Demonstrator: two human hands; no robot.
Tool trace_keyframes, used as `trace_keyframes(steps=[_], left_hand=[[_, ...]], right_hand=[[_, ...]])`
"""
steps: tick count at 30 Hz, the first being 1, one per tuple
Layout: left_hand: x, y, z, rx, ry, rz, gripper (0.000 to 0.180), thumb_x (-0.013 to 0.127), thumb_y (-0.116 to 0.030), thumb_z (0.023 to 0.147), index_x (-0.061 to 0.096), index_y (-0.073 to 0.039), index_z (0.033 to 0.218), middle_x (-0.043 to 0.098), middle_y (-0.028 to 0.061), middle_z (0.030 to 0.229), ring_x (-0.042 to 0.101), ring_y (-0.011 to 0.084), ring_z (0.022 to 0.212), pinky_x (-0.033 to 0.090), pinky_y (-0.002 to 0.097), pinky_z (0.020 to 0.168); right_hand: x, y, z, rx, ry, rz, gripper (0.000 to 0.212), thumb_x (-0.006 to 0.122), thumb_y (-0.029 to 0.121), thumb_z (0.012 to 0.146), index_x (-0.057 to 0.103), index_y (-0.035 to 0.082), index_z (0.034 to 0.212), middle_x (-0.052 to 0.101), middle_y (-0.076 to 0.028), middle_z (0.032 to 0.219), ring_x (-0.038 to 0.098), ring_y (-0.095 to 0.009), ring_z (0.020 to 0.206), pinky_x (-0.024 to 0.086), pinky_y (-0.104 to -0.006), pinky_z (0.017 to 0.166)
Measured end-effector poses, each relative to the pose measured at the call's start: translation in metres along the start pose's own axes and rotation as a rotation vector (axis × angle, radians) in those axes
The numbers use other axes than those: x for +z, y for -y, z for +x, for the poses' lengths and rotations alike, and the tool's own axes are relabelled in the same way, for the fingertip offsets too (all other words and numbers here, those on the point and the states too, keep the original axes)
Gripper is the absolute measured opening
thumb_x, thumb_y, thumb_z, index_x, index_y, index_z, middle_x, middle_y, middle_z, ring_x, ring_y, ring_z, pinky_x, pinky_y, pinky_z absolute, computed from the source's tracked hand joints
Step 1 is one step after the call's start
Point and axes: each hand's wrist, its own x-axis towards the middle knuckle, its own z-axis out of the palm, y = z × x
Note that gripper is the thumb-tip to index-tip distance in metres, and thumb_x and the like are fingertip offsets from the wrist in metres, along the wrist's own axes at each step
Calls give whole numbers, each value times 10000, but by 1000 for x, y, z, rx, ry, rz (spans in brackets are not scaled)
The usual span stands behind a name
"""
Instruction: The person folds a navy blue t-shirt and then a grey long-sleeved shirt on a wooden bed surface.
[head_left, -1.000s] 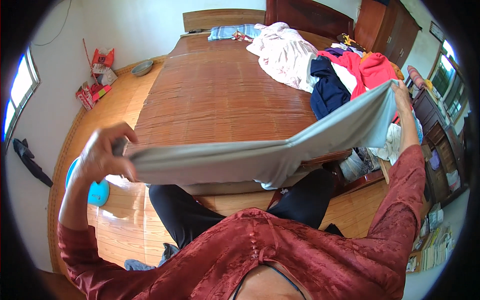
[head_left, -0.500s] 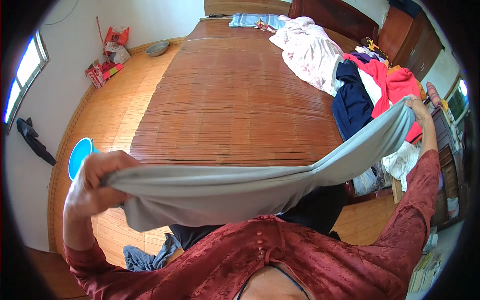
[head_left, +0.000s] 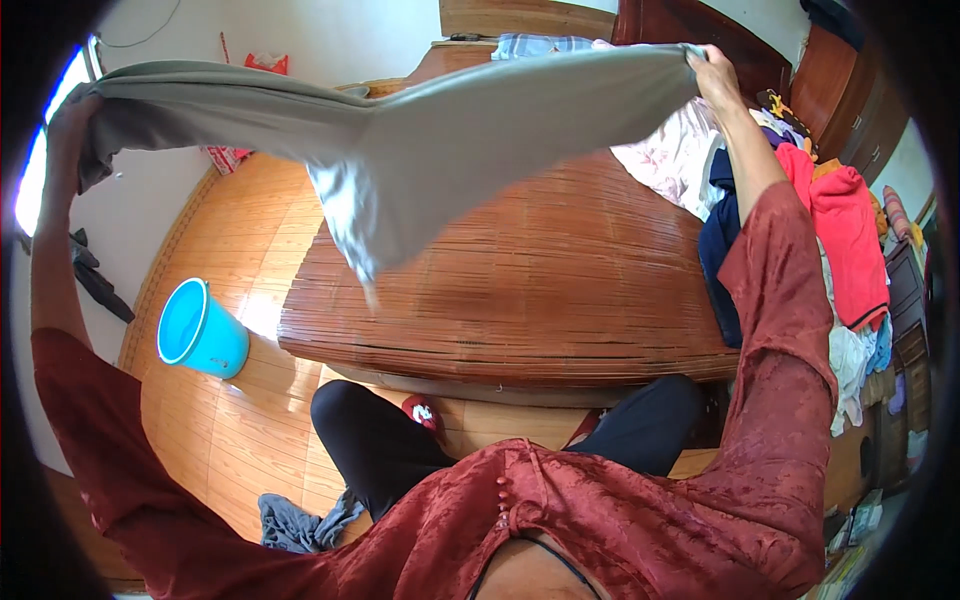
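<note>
A soft grey garment [head_left: 440, 130] is stretched wide between my raised hands, its middle hanging in a loose fold above the bed; which kind of garment it is, I cannot tell. My left hand [head_left: 72, 118] grips one end at the far left, near the window, its fingers dark and partly hidden against the cloth. At the upper right, my right hand [head_left: 714, 78] pinches the opposite end. Below the cloth lies the bed's brown bamboo mat [head_left: 520, 290].
A light blue bucket [head_left: 220, 335] stands on the wooden floor to the left. Crumpled grey cloth [head_left: 300, 522] lies near my left knee. On the bed's right are a pale patterned quilt [head_left: 660, 160], navy clothing [head_left: 722, 265] and a red garment [head_left: 848, 240].
Both hands have risen and moved farther forward, lifting the grey garment from near my lap to above the bed. Its middle now billows and hangs down; the bucket shows in full.
</note>
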Motion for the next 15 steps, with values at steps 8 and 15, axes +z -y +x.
trace_keyframes(steps=[8,15], left_hand=[[67,59,-163,178,-157,785,403,606,-212,872,638,-88,1254,710,170,1092,696,353,977,541,407,822],[275,41,-406,294,754,668,127,586,-112,822,600,-39,926,673,200,850,684,379,837,525,525,715]], right_hand=[[90,-46,-71,-48,250,321,190,605,110,937,632,26,1106,681,-88,941,606,-170,869,487,-335,788],[109,-218,-284,-482,409,-342,198,573,-34,824,648,94,956,641,-151,944,608,-362,979,496,-452,854]])
